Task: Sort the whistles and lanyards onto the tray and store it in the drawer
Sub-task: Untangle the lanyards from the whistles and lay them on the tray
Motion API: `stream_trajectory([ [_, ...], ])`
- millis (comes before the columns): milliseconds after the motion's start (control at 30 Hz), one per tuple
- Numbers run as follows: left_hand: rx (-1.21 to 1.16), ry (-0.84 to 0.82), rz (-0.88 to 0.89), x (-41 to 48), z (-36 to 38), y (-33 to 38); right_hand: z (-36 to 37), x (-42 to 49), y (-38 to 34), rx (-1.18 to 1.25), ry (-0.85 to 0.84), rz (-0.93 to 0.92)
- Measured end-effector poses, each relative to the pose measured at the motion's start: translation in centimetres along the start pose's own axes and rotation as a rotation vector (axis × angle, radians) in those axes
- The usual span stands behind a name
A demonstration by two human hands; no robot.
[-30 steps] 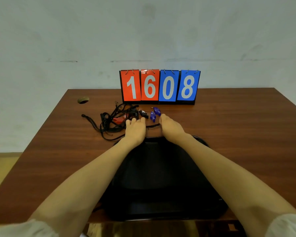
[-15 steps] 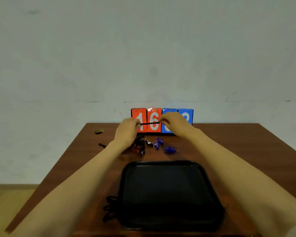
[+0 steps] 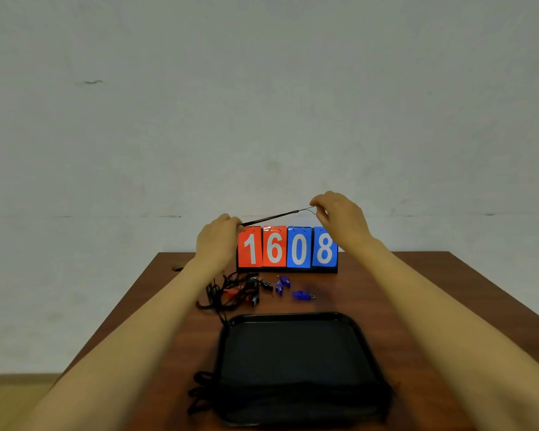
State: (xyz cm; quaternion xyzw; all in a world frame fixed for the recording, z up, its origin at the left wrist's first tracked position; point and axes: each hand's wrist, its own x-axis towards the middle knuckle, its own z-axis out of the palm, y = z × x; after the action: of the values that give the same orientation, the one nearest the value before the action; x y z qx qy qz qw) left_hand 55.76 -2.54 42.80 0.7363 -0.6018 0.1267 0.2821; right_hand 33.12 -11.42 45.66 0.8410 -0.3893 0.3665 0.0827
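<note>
Lanyard (image 3: 271, 218) taut just above scoreboard (image 3: 287, 248), long axis left-low to right-high. Left hand (image 3: 218, 241) pinches strap end, right hand (image 3: 339, 216) pinches thin loop. Tray (image 3: 287, 315): this side of scoreboard, below both hands.

The tray (image 3: 288, 315) is lying nearest on the table (image 3: 433, 306), lanyards (image 3: 227, 293) and whistles (image 3: 300, 294) behind it, the scoreboard (image 3: 287, 248) standing furthest back
</note>
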Motion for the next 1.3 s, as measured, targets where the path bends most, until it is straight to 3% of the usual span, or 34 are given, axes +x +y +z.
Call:
stream_trajectory([
  [200, -0.006, 0.027, 0.061, -1.4, -0.2, 0.6, -0.2, -1.8, 1.4, -0.128, -0.031, 0.056],
  [433, 0.075, -0.103, 0.151, -4.4, 1.0, 0.4, 0.6, -5.3, 3.9, -0.174, -0.093, 0.162],
  [733, 0.233, -0.241, 0.034, -8.1, 4.1, -3.6, 1.3, -10.8, 7.2, -0.200, -0.161, 0.305],
  [1000, -0.097, -0.429, -0.146, -12.9, 7.7, -6.2, 3.4, -18.3, 9.2, -0.275, -0.387, 0.343],
  [1300, -0.122, -0.519, -0.292, -15.9, 10.9, -6.5, 5.3, -23.7, 10.5, -0.281, -0.618, 0.423],
])
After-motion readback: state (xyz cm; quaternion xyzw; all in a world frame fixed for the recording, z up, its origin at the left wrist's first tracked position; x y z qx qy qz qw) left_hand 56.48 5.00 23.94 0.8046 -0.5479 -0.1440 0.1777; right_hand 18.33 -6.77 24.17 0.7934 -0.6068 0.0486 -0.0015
